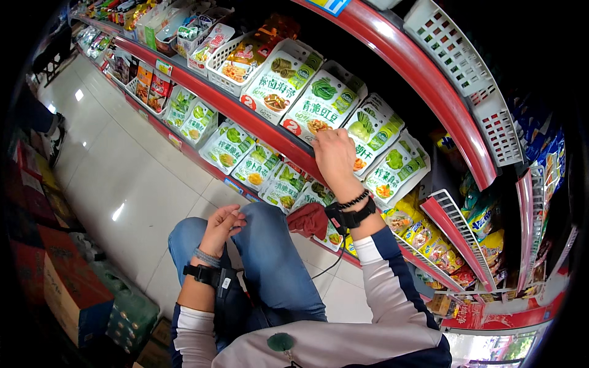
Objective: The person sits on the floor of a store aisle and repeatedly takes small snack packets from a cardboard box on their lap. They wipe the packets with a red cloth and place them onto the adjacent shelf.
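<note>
My right hand (pixel 335 149) reaches over the red front edge of the upper shelf, its fingertips at the lower edge of a green-and-white food pouch (pixel 322 103). Whether it grips the pouch cannot be told. Beside that pouch stand a similar one (pixel 278 83) on the left and more (pixel 375 124) on the right. My left hand (pixel 225 225) is raised over my knees, fingers loosely curled and apart, with no object visible in it. A dark red cloth (pixel 309 221) lies by the lower shelf, below my right wrist. Both wrists wear black straps with small devices.
Rows of pouches (pixel 228 147) fill the lower shelf. White plastic baskets (pixel 223 64) stand at the upper left. Another red-edged shelf (pixel 414 60) curves overhead. Cardboard boxes (pixel 69 294) are stacked at the lower left. A person's leg and shoe (pixel 57 138) show at the far left.
</note>
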The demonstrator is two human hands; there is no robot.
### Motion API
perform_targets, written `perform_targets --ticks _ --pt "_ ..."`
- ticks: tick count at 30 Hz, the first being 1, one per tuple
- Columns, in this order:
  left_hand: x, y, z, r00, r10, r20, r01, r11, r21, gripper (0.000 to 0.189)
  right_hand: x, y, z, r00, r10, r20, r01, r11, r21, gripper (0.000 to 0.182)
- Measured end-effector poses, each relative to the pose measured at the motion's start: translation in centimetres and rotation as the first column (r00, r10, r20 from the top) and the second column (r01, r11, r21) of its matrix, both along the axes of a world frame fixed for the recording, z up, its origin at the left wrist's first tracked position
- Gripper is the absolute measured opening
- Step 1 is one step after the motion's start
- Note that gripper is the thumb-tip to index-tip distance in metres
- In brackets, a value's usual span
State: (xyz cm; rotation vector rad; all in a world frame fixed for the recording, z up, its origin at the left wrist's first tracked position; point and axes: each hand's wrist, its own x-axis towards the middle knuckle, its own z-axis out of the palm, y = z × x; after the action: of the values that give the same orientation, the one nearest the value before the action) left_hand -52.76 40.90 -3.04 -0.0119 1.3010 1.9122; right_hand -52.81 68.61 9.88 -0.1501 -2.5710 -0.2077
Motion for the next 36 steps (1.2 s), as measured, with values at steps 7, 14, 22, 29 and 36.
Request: perform_targets --ticks 7,14,22,29,36 --pt "-1.6 3.8 4.5 0.995 -0.080 -0.056 0.087 0.987 0.136 0.042 2.1 -3.5 2.0 0.995 0.098 -0.019 -0.099 0.992 -0.073 0.010" --pt "-6.6 9.7 9.8 0.992 -0.097 0.080 0.067 0.948 0.312 0.055 4.1 -4.9 1.4 0.982 0.188 -0.012 -0.189 0.979 -0.071 0.013" --pt "-8.4 12.5 11.3 0.994 -0.110 0.010 0.102 0.945 0.312 0.049 6.0 -1.9 1.6 0.947 0.216 -0.236 -0.297 0.866 -0.402 0.032" --pt "-6.0 11.5 11.7 1.000 0.027 -0.015 -0.017 0.895 0.446 0.052 7.2 2.8 -0.2 0.971 -0.020 -0.238 -0.143 0.747 -0.649 0.031" --pt "-1.0 1.0 9.8 0.964 0.264 0.017 -0.251 0.892 0.376 0.051 13.0 0.6 -1.1 0.992 0.115 -0.060 -0.115 0.564 -0.818 0.014"
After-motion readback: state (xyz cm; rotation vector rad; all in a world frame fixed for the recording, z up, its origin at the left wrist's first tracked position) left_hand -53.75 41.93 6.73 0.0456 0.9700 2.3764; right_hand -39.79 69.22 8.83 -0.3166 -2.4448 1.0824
